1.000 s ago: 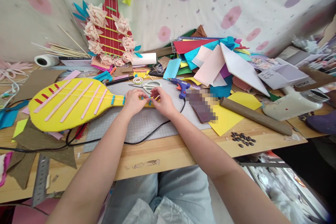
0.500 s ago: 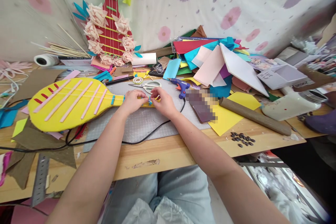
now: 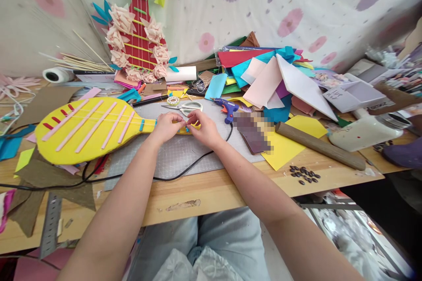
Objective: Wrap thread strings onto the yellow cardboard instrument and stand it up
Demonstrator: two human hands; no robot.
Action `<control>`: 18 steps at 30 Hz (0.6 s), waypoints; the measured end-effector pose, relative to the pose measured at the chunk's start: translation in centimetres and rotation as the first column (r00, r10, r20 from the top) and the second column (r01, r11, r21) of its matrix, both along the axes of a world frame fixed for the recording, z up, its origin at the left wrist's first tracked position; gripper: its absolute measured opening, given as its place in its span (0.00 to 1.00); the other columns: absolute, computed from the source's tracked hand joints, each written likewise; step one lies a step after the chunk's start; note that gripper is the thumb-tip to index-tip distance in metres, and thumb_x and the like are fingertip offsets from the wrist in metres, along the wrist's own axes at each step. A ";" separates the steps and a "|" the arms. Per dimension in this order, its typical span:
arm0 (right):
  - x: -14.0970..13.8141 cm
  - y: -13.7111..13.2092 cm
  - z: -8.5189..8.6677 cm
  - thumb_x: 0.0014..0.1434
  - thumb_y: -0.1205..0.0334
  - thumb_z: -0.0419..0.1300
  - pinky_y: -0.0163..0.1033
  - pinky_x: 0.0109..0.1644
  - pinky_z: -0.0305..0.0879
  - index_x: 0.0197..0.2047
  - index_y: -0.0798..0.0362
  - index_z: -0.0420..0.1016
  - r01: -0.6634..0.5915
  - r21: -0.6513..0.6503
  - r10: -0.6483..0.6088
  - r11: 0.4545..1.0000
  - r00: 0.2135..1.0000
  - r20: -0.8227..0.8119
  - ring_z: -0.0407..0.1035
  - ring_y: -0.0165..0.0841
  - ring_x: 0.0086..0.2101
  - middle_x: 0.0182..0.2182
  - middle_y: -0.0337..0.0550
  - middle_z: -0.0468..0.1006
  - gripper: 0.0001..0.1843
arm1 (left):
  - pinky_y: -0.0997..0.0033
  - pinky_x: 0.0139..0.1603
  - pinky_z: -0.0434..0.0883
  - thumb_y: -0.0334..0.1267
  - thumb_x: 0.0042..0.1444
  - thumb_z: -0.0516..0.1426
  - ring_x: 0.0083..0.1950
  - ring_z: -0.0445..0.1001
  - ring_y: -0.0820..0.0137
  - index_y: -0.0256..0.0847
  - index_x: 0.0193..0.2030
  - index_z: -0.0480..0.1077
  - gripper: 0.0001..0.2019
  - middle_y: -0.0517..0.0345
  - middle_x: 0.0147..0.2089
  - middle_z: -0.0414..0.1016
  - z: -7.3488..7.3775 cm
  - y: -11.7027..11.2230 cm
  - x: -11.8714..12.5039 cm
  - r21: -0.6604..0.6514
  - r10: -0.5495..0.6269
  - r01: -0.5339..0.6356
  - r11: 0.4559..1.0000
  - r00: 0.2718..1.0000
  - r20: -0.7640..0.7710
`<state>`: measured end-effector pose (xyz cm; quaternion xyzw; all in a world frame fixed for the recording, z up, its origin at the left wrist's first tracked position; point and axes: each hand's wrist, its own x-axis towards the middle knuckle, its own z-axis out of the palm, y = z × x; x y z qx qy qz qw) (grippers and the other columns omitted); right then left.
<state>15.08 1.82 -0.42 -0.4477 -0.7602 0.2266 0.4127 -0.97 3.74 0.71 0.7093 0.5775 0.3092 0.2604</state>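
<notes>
A yellow craft lute (image 3: pixel 89 134) lies flat with its neck pointing right. Pink strips and white strings cross its body, and small blue strips sit on its neck. My left hand (image 3: pixel 168 127) is over the neck, thumb and fingertips pinched together. Close beside it my right hand (image 3: pixel 205 129) is pinched too, above a blue strip (image 3: pixel 187 129). Whatever lies between my fingertips is too small to make out; the white strings run toward my hands. Just behind them, scissors (image 3: pixel 188 106) rest on the grey cutting mat (image 3: pixel 178 153).
A blue glue gun (image 3: pixel 227 109) stands right of my hands, its black cord (image 3: pixel 184 172) crossing the mat. Farther right are a phone (image 3: pixel 252 134), a brown roll (image 3: pixel 319 147) and several black beads (image 3: pixel 303 174). Behind stands a red flowered lute (image 3: pixel 140 30) beside piled coloured paper (image 3: pixel 260 77).
My fingertips have shifted slightly at the neck, and less blue shows between them now. The lute and the things around it stay put.
</notes>
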 end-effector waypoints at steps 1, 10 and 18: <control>0.0 0.0 0.0 0.51 0.69 0.57 0.40 0.40 0.65 0.41 0.49 0.65 0.002 0.000 -0.002 1.000 1.000 -0.003 0.69 0.32 0.35 0.31 0.38 0.76 0.13 | 0.62 0.53 0.65 0.40 0.46 0.58 0.46 0.72 0.64 0.40 0.26 0.74 0.07 0.54 0.40 0.77 0.0 0.0 0.0 0.008 0.003 -0.003 1.000 1.000 0.000; 0.2 0.1 0.3 0.50 0.70 0.54 0.40 0.39 0.66 0.40 0.50 0.64 0.051 0.009 -0.050 0.999 0.997 -0.062 0.69 0.32 0.34 0.31 0.37 0.75 0.13 | 0.62 0.53 0.65 0.40 0.47 0.57 0.46 0.72 0.64 0.40 0.26 0.74 0.07 0.53 0.40 0.77 0.2 -0.3 0.4 0.031 0.031 -0.030 0.999 0.999 -0.025; 0.0 0.1 0.2 0.50 0.66 0.57 0.40 0.39 0.66 0.40 0.49 0.64 0.023 -0.014 -0.023 1.000 0.999 -0.049 0.69 0.32 0.34 0.32 0.38 0.76 0.12 | 0.60 0.54 0.65 0.39 0.47 0.57 0.46 0.72 0.64 0.40 0.25 0.73 0.06 0.53 0.40 0.77 0.1 -0.3 0.5 0.033 0.035 -0.034 0.999 0.999 -0.028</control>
